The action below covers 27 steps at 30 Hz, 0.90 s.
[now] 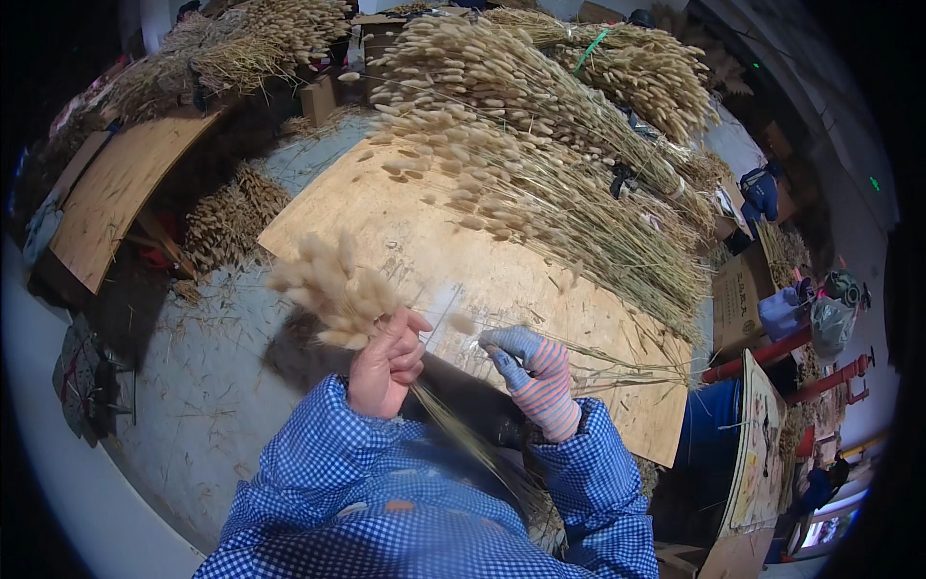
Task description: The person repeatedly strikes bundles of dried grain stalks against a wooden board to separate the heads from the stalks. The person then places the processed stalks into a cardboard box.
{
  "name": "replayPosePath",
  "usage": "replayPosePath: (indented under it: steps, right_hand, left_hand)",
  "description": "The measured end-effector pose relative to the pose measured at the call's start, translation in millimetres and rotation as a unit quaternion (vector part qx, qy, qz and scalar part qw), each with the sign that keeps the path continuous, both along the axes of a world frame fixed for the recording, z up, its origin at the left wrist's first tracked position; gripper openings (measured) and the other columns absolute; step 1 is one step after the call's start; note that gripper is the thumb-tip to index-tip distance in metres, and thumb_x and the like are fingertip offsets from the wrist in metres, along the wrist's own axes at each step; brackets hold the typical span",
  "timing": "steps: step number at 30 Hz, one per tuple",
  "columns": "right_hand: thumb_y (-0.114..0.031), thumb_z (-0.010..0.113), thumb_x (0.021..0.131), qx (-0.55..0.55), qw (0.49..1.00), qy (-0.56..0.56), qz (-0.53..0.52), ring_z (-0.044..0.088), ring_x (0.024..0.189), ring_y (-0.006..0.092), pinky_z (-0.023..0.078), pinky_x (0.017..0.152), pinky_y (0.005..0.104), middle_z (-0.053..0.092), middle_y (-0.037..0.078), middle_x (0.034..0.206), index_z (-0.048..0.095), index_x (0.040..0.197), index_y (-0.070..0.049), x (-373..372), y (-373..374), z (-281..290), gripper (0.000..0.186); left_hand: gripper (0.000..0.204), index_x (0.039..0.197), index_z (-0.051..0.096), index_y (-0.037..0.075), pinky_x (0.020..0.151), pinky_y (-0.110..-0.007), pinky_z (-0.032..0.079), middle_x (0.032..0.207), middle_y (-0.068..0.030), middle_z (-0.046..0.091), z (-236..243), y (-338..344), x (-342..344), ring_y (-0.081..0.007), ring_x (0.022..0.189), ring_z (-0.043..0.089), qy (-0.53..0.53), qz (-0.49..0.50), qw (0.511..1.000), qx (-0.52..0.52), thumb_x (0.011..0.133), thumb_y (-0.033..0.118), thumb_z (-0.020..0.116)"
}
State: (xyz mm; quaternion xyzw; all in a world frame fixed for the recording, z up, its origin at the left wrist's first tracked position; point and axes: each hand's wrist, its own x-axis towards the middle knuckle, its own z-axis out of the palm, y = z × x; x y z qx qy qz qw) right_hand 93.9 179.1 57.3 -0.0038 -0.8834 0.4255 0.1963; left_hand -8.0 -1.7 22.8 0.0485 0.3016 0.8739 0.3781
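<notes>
My bare left hand [388, 365] is closed round a small bunch of bunny tail grass [333, 285]. Its fluffy cream heads fan out above my fist, and the stems slant down past my front to the lower right. My right hand [529, 372], in a striped pink and grey glove, is pinched together beside a single bunny tail head [461, 323]; that head's thin stem seems to run between the gloved fingertips. Both hands are over the near edge of a wooden board [386, 227]. On its far side lies a thick spread of dried bunny tail grass [569, 183].
More tied bundles [632, 72] are piled at the back. Another wooden table [135, 188] stands at the left with grass heaped on it. Cardboard boxes [738, 299] and red pipes [762, 352] are at the right. Loose stems litter the grey floor [203, 386].
</notes>
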Motion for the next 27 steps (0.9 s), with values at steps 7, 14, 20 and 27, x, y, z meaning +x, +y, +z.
replayPosePath:
  steps: [7,14,20,27]
  right_hand:
    - [-0.016,0.059,0.088,-0.034,0.993,-0.108,0.044,0.064,0.074,0.0223,0.05,0.067,0.0309,0.067,0.014,0.082,0.066,0.101,-0.004,-29.4,-24.4,5.6,0.019]
    - [-0.032,0.055,0.09,-0.121,0.969,-0.205,0.073,0.063,0.066,0.0314,0.05,0.064,0.0358,0.066,0.017,0.076,0.067,0.097,-0.008,-27.4,-26.1,-13.0,0.028]
    - [-0.021,0.056,0.091,-0.121,0.975,-0.172,-0.065,0.066,0.079,0.0217,0.051,0.073,0.0313,0.068,0.015,0.086,0.064,0.106,-0.002,-12.9,14.8,-28.3,0.026]
    - [-0.016,0.061,0.079,0.326,0.933,-0.142,-0.065,0.059,0.091,0.0349,0.049,0.077,0.0429,0.062,0.015,0.095,0.062,0.099,-0.003,-39.9,49.4,-46.3,0.024]
  left_hand:
    - [0.036,0.124,0.048,-0.004,0.043,-0.017,0.019,0.063,0.0072,0.026,4.9,2.6,10.5,-0.0012,0.05,0.022,0.002,-0.025,0.999,0.031,0.096,0.018,0.048]
    - [0.021,0.082,0.049,0.008,0.042,-0.018,0.017,0.064,0.0079,0.03,-0.2,-8.3,8.5,-0.0017,0.051,0.024,0.03,-0.004,0.999,-0.032,0.097,0.023,0.05]
    - [0.034,0.076,0.046,0.009,0.041,-0.018,0.017,0.06,0.0074,0.027,-10.1,-21.8,9.2,-0.0021,0.048,0.023,0.005,0.033,0.999,0.001,0.101,0.032,0.044]
    - [0.034,0.085,0.053,0.004,0.041,-0.018,0.017,0.059,0.0084,0.026,-18.9,-27.2,12.4,-0.0015,0.047,0.022,-0.02,0.065,0.995,-0.069,0.099,0.034,0.047]
